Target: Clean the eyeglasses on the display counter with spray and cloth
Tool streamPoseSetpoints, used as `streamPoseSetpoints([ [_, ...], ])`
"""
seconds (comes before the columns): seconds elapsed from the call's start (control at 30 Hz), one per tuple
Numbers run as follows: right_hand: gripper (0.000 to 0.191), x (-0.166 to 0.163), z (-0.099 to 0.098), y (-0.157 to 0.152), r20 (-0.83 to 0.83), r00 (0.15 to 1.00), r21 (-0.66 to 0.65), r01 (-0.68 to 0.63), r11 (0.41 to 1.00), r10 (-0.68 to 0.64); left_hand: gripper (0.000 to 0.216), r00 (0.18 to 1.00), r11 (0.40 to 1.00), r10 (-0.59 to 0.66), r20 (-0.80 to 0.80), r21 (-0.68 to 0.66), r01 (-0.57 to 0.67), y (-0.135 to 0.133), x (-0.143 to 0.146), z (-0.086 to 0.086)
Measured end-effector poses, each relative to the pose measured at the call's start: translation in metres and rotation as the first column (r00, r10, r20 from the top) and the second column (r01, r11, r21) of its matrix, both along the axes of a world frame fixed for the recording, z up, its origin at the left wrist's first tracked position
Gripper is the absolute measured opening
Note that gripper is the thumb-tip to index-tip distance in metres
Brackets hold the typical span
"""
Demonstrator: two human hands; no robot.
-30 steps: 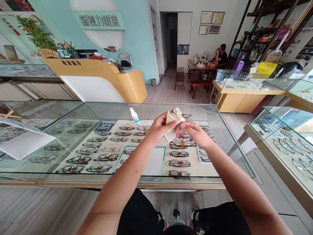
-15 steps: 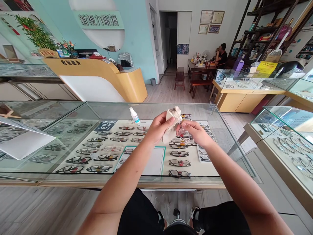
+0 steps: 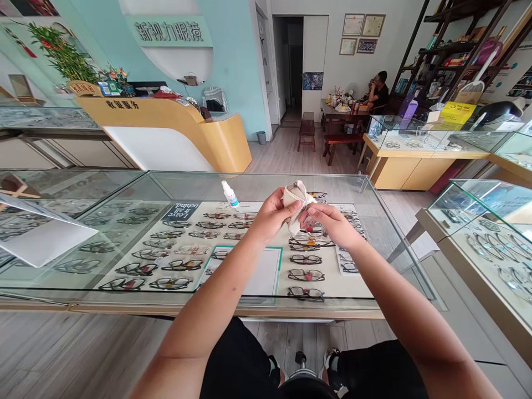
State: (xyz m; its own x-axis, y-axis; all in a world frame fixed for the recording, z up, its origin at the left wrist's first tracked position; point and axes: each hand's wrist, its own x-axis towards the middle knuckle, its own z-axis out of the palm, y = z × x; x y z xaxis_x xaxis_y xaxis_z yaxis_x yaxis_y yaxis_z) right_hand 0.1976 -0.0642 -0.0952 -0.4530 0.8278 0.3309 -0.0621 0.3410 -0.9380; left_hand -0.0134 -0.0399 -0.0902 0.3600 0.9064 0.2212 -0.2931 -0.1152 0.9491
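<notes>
Above a glass display case I hold a pair of glasses and a beige cleaning cloth. My left hand pinches the cloth around one lens. The fingers of my right hand are closed on the frame of the glasses, just right of the cloth. Both hands hover over the case top, close together. A small white spray bottle with a blue label stands on the glass to the left of my left hand.
Rows of spectacle frames lie inside the case. More glass counters stand to the right and left. A curved reception desk is behind. A person sits at a far table.
My hands stayed over the case; the cloth in my left hand shifted slightly on the lens, and the glasses in my right hand turned a little.
</notes>
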Motion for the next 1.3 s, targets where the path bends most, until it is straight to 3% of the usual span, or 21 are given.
streamPoseSetpoints([
  [0.3, 0.056, -0.002, 0.002, -0.003, 0.009, 1.0, 0.005, -0.008, 1.0, 0.008, 0.058, 0.996, 0.996, -0.086, 0.001, -0.003, 0.086, 0.0, 0.001, 0.002],
  [0.6, 0.056, -0.004, -0.002, -0.002, 0.038, 0.999, 0.021, -0.006, 1.0, 0.005, 0.059, 0.999, 0.997, -0.031, 0.012, 0.074, 0.03, -0.004, 0.009, -0.001],
  [0.8, 0.059, -0.007, -0.007, -0.002, 0.021, 0.999, 0.02, -0.05, 0.999, 0.05, 0.083, 0.997, 0.998, 0.026, 0.075, 0.061, -0.031, -0.007, 0.016, -0.005],
  [1.07, 0.062, -0.007, -0.008, -0.003, 0.058, 0.997, 0.049, -0.054, 0.997, 0.052, 0.072, 0.988, 0.992, 0.109, 0.107, 0.058, -0.115, -0.007, 0.02, -0.011],
  [1.3, 0.058, -0.009, -0.005, -0.007, 0.086, 0.995, 0.037, -0.048, 0.998, 0.044, 0.07, 0.954, 0.955, 0.29, 0.077, 0.04, -0.294, 0.001, 0.017, -0.014],
])
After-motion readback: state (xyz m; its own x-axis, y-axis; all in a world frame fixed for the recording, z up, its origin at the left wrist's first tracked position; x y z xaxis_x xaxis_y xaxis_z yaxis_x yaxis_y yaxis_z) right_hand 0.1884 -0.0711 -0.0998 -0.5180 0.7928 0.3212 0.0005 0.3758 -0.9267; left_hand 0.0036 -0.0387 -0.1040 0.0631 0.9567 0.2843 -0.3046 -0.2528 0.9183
